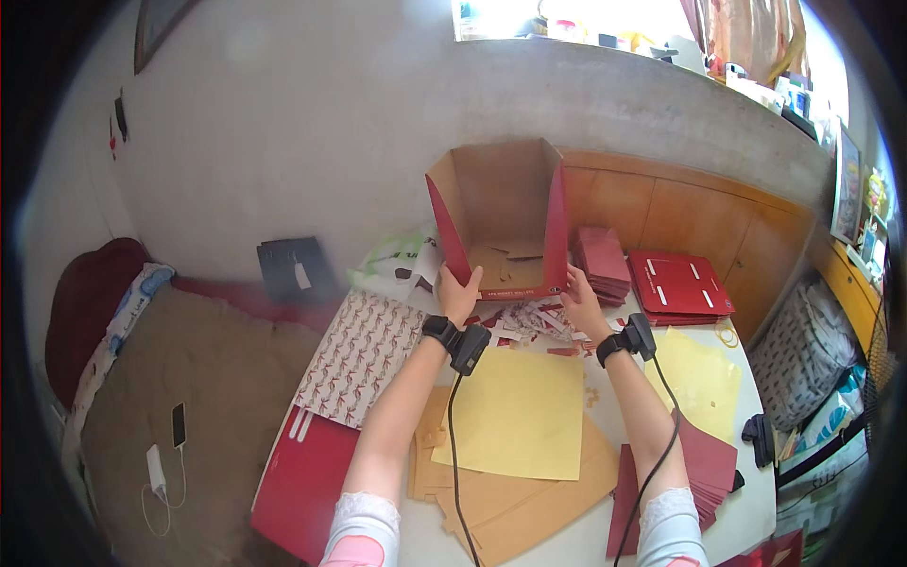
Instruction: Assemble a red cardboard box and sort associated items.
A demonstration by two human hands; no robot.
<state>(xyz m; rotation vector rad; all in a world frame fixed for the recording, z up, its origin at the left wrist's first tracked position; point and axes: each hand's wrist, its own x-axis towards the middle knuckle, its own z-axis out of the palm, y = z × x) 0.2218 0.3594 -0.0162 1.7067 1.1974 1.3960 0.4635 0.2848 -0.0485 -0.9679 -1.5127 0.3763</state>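
Red box [501,217], brown inside, open side facing the person, sits at 12 o'c at the far end of the surface [567,541]; can't tell if it's slightly lifted. Both hands grasp it: L hand [459,293] at the box's lower 7 o'c corner, thumb up; R hand [583,302] at the lower 5 o'c corner. Forearms reach fwd, L from 7 o'c, R from 5 o'c, each w/ a black wristband [612,350]. Paper scraps [529,321] lie btwn the hands, yellow sheet [515,411] btwn the forearms. Patterned sheet [359,359] approx 10 o'c, red flat stack [678,283] approx 2 o'c.
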